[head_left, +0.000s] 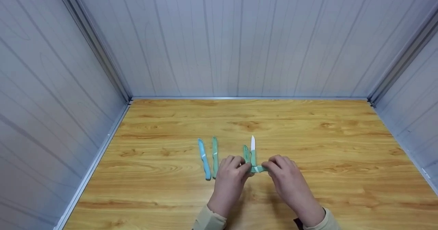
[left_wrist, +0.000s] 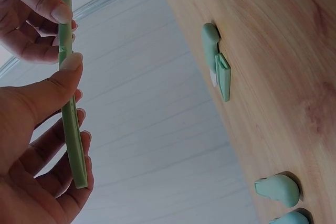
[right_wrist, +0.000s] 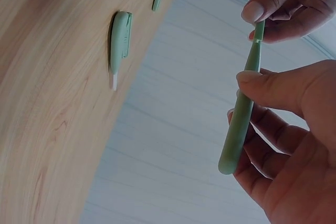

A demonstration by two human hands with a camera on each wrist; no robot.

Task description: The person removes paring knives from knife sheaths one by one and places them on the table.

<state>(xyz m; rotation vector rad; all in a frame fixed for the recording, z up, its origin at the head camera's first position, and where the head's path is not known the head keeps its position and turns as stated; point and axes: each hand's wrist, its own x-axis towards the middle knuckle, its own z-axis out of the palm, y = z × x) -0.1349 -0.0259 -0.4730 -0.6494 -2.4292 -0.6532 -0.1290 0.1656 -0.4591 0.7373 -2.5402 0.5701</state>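
Note:
Both hands hold one green paring knife level above the table. My left hand (head_left: 230,180) grips its green blade sheath (left_wrist: 73,135), thumb on one side and fingers on the other. My right hand (head_left: 289,180) grips the rounded green handle (right_wrist: 239,129). In the head view a pale band shows where sheath and handle meet; the blade is otherwise hidden. Just beyond the hands lies a bare green knife (head_left: 253,156), its white blade pointing away. Beside it on the left lies a loose green sheath (head_left: 246,151).
Left of my left hand, a blue sheathed knife (head_left: 205,161) and a green sheathed knife (head_left: 215,154) lie side by side on the wood-grain table (head_left: 154,195). Pale panelled walls (head_left: 222,45) close off the back and both sides.

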